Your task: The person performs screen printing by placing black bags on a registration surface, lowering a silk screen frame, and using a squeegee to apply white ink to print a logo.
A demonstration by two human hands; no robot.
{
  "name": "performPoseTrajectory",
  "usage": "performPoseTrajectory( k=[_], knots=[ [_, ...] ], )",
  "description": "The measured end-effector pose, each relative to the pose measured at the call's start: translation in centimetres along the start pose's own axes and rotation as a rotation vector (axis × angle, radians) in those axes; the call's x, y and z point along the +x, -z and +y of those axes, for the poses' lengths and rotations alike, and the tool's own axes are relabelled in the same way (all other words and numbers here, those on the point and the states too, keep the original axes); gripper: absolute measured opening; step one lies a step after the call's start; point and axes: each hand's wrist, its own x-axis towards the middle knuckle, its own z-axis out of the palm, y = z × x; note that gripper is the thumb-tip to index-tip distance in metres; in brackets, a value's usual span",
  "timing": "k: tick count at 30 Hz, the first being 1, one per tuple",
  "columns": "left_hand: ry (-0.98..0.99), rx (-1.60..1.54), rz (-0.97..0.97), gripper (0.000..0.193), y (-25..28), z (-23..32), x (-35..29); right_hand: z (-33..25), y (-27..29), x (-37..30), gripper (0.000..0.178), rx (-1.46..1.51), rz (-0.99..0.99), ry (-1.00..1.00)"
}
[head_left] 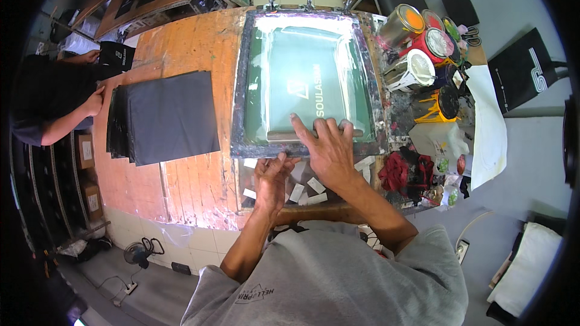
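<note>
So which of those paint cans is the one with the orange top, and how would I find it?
Start at the big screen frame lying on the wooden table, where the right hand presses. Just past the frame's far right corner is a cluster of paint cans. The orange can is the tilted metal one nearest that corner; its neighbours show red or white tops.

Glossy mesh screen (305, 78) w/ paint-crusted frame, worn wood table (193, 54), matt cloth stack (169, 115).
</note>
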Motion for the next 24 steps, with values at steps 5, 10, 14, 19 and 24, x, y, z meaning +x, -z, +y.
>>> performPoseTrajectory(
  k=[5, 10, 14, 19, 24],
  knots=[
    [-0.197, -0.070, -0.230, 0.031, -3.7, 5.0, -0.6, 0.4, 4.9, 4.5, 0.059, -0.082, 0.236, 0.075],
    [-0.402, 0.118, -0.436, 0.028, -3.8, 9.0, 6.2, 2.9, 10.0, 12.9, 0.048, -0.086, 0.458, 0.182],
    [-0.651, 1.291, 0.480, 0.039, 0.6, 7.0, 16.1, 3.9, 14.1, 17.5, 0.044, 0.080, 0.239, 0.087],
    [-0.927, 1.936, 0.646, 0.038, 5.1, 3.3, 19.8, 5.4, 18.3, 21.0, 0.032, 0.244, 0.007, 0.097],
    [-0.498, 1.393, 0.332, 0.034, 6.4, 8.5, 20.1, 5.0, 20.5, 24.4, 0.031, 0.176, -0.115, -0.074]
  ],
)
